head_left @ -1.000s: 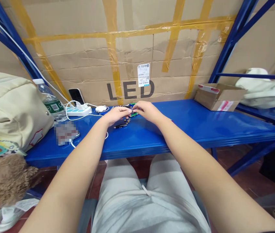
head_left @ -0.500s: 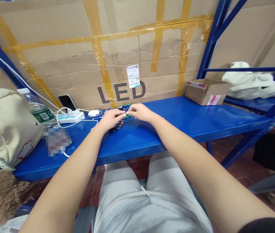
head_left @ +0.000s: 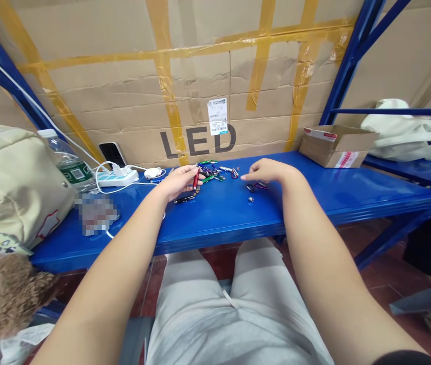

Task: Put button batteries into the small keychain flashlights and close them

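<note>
My left hand [head_left: 180,182] is closed on a slim red metal tube [head_left: 196,179], held upright in the fingers. Just below it a black pen-like tube [head_left: 185,198] lies on the blue table [head_left: 215,213], beside some small brown pieces partly hidden by the fingers. A pile of small coloured metal tubes and clips [head_left: 213,172] spreads to the right of this hand. My right hand [head_left: 271,171] hovers palm down over a few small dark and reddish metal pieces [head_left: 260,186]. Its visible fingers point left, apart from the pile. One small silver piece [head_left: 251,198] lies nearer the front edge.
A white power strip [head_left: 118,177] with cables, a bottle [head_left: 73,170] and a beige bag [head_left: 13,187] stand at left. A small open carton [head_left: 337,147] sits at back right. Behind the table rises a large cardboard box [head_left: 124,101]. Blue frame posts [head_left: 348,66] flank it.
My hands have moved apart; the right has gone rightward from the left, over the small pieces. The red tube now shows in my left hand. The view has shifted slightly.
</note>
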`<state>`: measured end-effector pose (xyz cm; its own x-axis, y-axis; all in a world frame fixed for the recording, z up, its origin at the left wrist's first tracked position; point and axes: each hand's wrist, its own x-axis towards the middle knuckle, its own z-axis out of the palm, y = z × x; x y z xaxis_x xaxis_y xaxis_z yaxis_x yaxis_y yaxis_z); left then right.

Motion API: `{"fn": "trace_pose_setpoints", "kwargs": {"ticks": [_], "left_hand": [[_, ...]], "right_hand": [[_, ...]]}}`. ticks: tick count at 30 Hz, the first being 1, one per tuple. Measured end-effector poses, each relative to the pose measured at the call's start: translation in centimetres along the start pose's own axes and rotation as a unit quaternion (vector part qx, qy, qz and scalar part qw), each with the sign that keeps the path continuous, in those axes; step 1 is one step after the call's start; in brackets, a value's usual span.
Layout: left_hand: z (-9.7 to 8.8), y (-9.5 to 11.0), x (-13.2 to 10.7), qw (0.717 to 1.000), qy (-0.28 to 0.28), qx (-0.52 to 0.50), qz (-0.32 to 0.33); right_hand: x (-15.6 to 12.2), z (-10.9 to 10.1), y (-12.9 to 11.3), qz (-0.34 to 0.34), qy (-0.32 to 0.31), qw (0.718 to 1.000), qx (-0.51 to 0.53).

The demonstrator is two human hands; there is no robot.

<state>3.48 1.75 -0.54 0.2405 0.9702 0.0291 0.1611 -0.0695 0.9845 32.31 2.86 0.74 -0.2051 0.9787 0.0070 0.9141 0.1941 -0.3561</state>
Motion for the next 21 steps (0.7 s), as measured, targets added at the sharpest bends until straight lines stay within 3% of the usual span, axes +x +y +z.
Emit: {"fn": "trace_pose_setpoints", "kwargs": {"ticks": [3,6,10,16,21], "left_hand": [[0.1,-0.1,0.0,1.000,-0.008,0.016,-0.002],[0.1,-0.1,0.0,0.999,-0.014,0.033,0.002],[0.0,-0.4,0.2,0.999,-0.023,0.048,0.003],[0.0,-0.6,0.4,0.996,-0.033,0.077,-0.003],[0.2,-0.4,0.1,0.996,-0.037,0.083,-0.010]], "right_hand": [[0.0,0.2,0.6,0.036,-0.034,0.998,-0.041],[0.6,1.0,0.0,0.029,0.010,0.999,-0.036],[2.3,2.8,-1.2,-0.031,0.090,0.995,-0.038],[4.2,4.3,-1.6,-0.021,0.076,0.993,-0.085],[4.6,4.8,-1.5,0.000,0.106,0.991,-0.077]]}}
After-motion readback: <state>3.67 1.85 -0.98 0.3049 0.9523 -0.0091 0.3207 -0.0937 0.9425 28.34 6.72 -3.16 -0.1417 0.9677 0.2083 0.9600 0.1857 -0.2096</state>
